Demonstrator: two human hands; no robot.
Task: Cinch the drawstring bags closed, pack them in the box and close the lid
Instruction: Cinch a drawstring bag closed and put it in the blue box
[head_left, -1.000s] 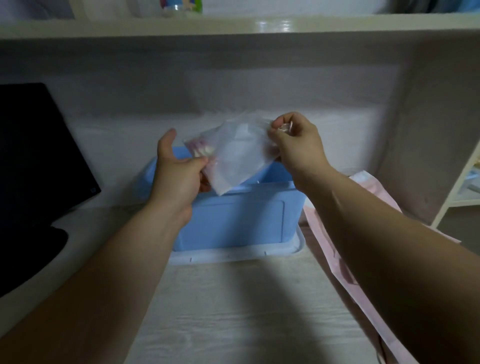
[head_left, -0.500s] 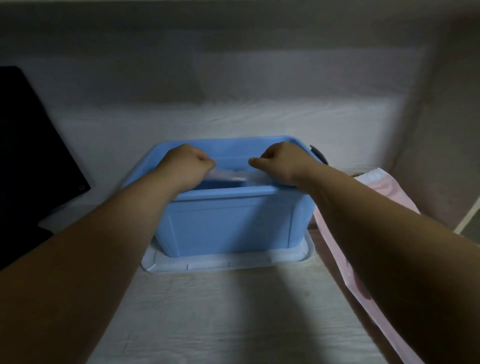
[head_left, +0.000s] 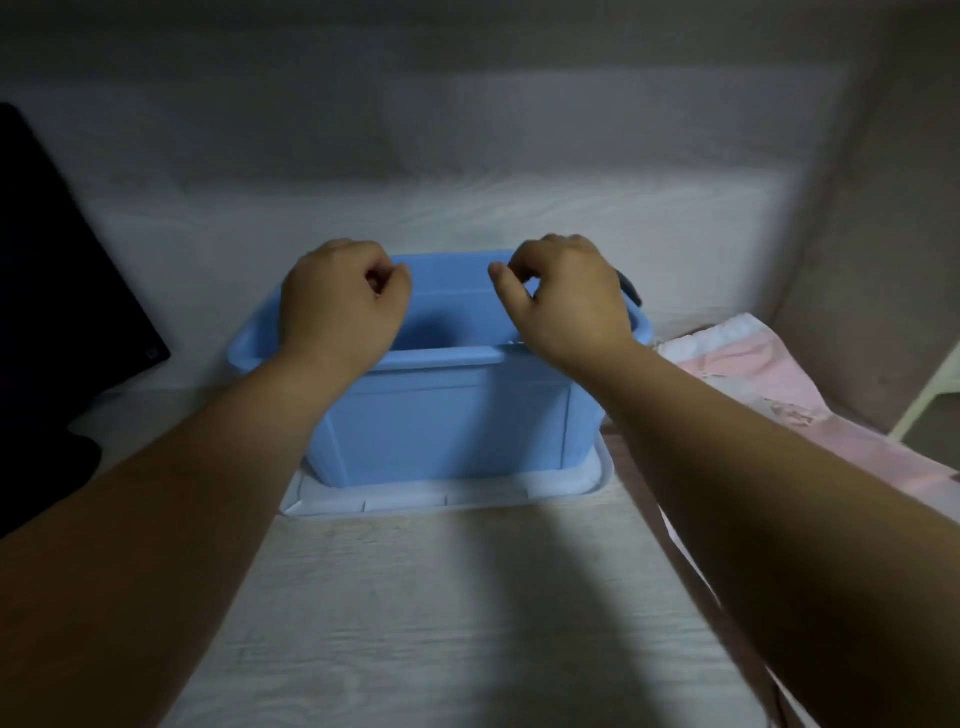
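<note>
Both hands are over the blue box (head_left: 447, 415), which sits mid-desk, toward the far side. The box is open-topped and upright, standing in the pale lid (head_left: 447, 500) that lies flat under it. The lid's rim shows along the box's near side and at its right corner.

The left hand (head_left: 343, 304) is above the left part of the box opening, back of hand toward us, with the wrist crossing the near rim. Its fingers are curled in tight to the palm, thumb against them, and we see nothing gripped.

The right hand (head_left: 569, 299) is above the right part of the opening, also knuckles up. Its fingers are curled under and the thumb tip points left, close to the bent index finger. We see nothing between them. We cannot tell whether either hand touches the rim.

We can't see the floor of the box from here; the inside is only blue wall and shadow, so we can't tell its contents.

A pink bag (head_left: 779, 387) with a white gathered edge lies flat on the desk (head_left: 441, 623) just right of the box, partly under the right forearm. A dark object (head_left: 631, 291) pokes out behind the right hand at the box's far right corner, too hidden to tell what it is. A black monitor (head_left: 57, 270) stands at the far left, well apart from the box.
</note>
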